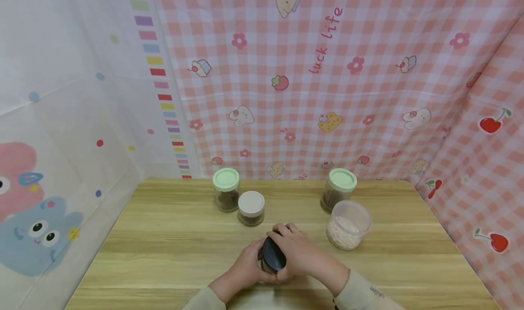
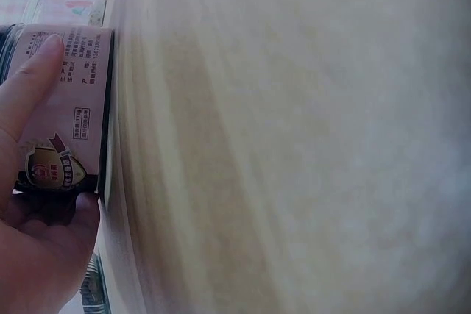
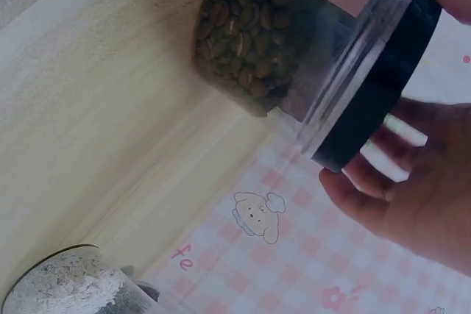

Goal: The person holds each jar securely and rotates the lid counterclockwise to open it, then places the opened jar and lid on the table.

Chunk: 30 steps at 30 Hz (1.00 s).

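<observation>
Near the front edge of the wooden table, a clear jar of coffee beans [image 3: 246, 31] has a pink printed label [image 2: 62, 101] and a black lid [image 1: 273, 255]. My left hand [image 1: 247, 265] grips the body of the jar, its thumb lying on the label in the left wrist view. From above, my right hand [image 1: 300, 252] holds the black lid, fingertips and thumb spread around its rim. In the right wrist view the lid sits over the jar's mouth. The jar's lower part is hidden by the hands in the head view.
Behind the hands stand a green-lidded jar [image 1: 227, 194] and a low jar with a white lid [image 1: 251, 209]. At the right are another green-lidded jar [image 1: 339, 191] and an uncovered clear tub [image 1: 349, 226] of pale flakes. Printed cloth [image 1: 303, 110] hangs along the table's back edge.
</observation>
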Tool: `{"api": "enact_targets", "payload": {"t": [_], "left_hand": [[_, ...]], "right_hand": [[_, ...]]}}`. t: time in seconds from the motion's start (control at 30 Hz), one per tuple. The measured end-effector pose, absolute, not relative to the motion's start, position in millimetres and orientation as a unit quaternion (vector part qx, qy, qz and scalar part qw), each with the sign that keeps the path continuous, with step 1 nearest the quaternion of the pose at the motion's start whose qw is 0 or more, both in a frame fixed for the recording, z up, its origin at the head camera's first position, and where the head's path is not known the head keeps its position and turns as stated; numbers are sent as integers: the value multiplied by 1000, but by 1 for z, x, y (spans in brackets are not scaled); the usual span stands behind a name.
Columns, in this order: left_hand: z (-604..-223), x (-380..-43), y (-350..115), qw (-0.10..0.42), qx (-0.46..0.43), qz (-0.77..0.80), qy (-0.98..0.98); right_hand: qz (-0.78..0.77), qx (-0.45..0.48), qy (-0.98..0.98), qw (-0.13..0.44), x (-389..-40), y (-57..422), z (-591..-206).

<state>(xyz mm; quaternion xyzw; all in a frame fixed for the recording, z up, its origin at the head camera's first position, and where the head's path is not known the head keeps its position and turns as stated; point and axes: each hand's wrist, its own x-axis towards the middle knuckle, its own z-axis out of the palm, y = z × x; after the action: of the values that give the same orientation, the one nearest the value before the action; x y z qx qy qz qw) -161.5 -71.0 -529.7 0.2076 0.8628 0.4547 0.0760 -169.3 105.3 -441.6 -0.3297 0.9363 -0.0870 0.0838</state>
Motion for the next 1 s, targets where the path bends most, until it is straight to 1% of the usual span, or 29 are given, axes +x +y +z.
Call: {"api": "enact_targets", "payload": {"t": [0.17,0.37,0.47,0.6,0.83,0.9,1.0], "left_hand": [[-528,-160,-70,80,202,458,862],[-526,-160,-70,85,203,470,855],[-526,-160,-70,88,200,469,856],[-528,-160,-70,98,198,481,849],[-530,-161,-70,86,203,456,862],[-529,-161,-70,84,205,461,859],[-529,-161,-70,88,201,472,854]], "right_hand": [[-104,-346,927,99,-169,109,-438],[-112,-269,953,86,-166,107,-441],[-96,-251,960,76,-165,106,-444],[-88,-271,955,82,-168,107,-446],[-104,-333,931,103,-170,111,-446],[-112,-326,932,107,-170,112,-445],[-117,-291,944,100,-170,111,-444]]}}
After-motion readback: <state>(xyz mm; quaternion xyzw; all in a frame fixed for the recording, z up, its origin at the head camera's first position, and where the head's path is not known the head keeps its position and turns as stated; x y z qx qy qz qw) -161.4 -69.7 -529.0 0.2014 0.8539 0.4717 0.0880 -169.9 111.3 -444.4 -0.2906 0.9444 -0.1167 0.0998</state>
